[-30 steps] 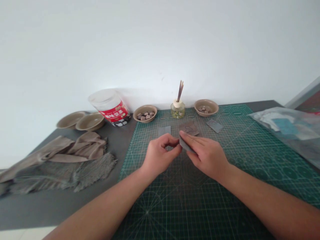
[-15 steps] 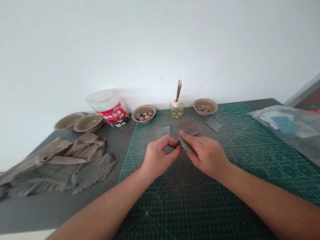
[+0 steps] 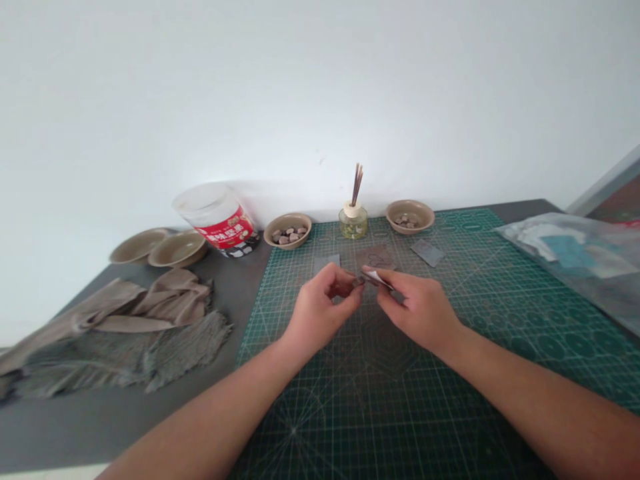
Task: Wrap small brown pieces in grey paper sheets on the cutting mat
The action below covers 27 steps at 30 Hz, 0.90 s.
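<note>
Over the cutting mat my hands meet near the middle. Between the thumb and fingertips of my left hand is a small dark brownish piece, which looks like a stone, mostly covered by the fingers. My right hand pinches a thin bent piece of sandpaper, grey with a pale side showing. Its edge is close to the stone; whether they touch I cannot tell. Just beyond lie a brown sheet with a dark curved mark or cord on it, and a grey sheet, partly hidden by my left hand.
Stones fill a bowl; another bowl holds a few more. Between them stands a reed diffuser. A grey sheet lies right. Leftward are a plastic jar, two bowls and cloths. A plastic bag lies far right.
The sandpaper in my right hand has tilted flatter, showing its pale side. My hands are slightly farther apart, and the small stone at my left fingertips shows more.
</note>
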{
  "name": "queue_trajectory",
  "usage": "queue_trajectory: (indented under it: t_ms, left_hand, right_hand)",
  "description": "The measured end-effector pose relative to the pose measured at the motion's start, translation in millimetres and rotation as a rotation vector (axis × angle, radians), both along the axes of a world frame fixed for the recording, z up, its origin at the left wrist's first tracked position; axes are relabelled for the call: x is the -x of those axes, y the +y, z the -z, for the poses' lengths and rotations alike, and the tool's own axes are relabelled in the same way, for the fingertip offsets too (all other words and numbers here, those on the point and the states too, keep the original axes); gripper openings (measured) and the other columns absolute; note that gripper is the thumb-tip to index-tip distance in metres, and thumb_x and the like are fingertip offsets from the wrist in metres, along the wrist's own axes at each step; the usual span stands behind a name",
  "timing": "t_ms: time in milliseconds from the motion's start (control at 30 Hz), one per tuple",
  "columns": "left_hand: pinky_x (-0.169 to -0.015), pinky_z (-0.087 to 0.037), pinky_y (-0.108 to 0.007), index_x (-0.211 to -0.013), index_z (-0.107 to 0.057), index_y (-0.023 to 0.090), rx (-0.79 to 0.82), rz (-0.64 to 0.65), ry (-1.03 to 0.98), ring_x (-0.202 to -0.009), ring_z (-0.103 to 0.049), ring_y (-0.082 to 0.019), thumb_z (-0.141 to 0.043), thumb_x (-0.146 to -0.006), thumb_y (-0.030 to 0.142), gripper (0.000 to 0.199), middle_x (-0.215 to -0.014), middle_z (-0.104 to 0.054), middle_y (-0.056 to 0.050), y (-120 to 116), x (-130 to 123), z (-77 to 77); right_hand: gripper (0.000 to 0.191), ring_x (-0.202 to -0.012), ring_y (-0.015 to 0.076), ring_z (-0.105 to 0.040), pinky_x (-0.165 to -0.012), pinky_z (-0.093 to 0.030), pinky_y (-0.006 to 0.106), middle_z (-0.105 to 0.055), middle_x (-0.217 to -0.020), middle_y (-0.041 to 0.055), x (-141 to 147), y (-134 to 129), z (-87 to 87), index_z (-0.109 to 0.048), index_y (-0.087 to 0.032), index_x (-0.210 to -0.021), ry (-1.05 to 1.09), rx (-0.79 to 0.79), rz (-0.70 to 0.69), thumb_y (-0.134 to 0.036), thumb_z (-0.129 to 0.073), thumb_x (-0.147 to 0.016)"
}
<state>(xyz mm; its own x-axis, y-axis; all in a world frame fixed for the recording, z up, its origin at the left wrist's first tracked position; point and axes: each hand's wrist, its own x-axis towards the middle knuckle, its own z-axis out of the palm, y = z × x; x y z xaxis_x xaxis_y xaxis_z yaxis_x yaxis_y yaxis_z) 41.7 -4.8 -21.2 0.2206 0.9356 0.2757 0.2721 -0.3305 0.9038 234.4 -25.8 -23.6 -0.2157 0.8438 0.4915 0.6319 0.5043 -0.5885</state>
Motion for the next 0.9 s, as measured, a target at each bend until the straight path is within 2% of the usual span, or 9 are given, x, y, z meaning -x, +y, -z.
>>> queue_trajectory:
  t_ms: [167,333,433,600,900]
  left_hand:
    - [-0.06,-0.049,-0.022,-0.08,-0.062,0.018,0.019,-0.015,0.036,-0.065,-0.061,-0.012,-0.072,-0.082,0.025,0.013,-0.071,-0.065,0.001,0.4,0.3,-0.2]
    - [-0.061,-0.049,-0.023,-0.078,-0.062,0.017,0.038,0.001,0.061,-0.066,-0.062,-0.012,-0.072,-0.083,0.025,0.013,-0.073,-0.068,0.0,1.8,1.8,3.3]
    - [-0.061,-0.049,-0.024,-0.076,-0.062,0.017,0.029,0.003,0.072,-0.066,-0.061,-0.013,-0.073,-0.083,0.025,0.014,-0.071,-0.066,0.001,1.6,1.9,3.9]
    - [-0.065,-0.051,-0.025,-0.078,-0.065,0.017,-0.003,-0.001,0.067,-0.07,-0.063,-0.014,-0.073,-0.084,0.026,0.013,-0.077,-0.068,-0.001,-0.5,1.7,2.4]
    - [-0.066,-0.05,-0.026,-0.076,-0.065,0.017,-0.028,0.011,0.064,-0.071,-0.062,-0.014,-0.073,-0.083,0.023,0.012,-0.076,-0.067,-0.001,-0.7,2.1,2.9]
  right_hand:
    - [0.042,-0.104,0.0199,-0.074,-0.096,-0.058,0.032,-0.075,-0.122,0.0036,0.5,-1.0,3.0,-0.067,-0.023,-0.13,-0.035,-0.031,-0.082,-0.015,-0.057,-0.09]
    - [0.04,-0.116,0.0206,-0.07,-0.103,-0.055,0.034,-0.071,-0.129,0.0069,1.3,-1.8,3.3,-0.068,-0.018,-0.13,-0.088,-0.099,-0.073,-0.014,-0.055,-0.091]
    - [0.042,-0.114,0.0213,-0.071,-0.101,-0.056,0.034,-0.071,-0.13,0.008,1.7,-2.7,2.6,-0.065,-0.015,-0.133,-0.137,-0.125,-0.084,-0.014,-0.053,-0.093]
    - [0.04,-0.101,0.0227,-0.075,-0.09,-0.06,0.035,-0.076,-0.12,0.0084,2.2,-2.6,2.0,-0.067,-0.014,-0.131,-0.132,-0.073,-0.045,-0.015,-0.052,-0.094]
    - [0.041,-0.102,0.0224,-0.075,-0.093,-0.059,0.034,-0.074,-0.124,0.0095,2.8,-5.2,3.4,-0.064,-0.012,-0.133,-0.155,-0.138,-0.039,-0.015,-0.051,-0.094]
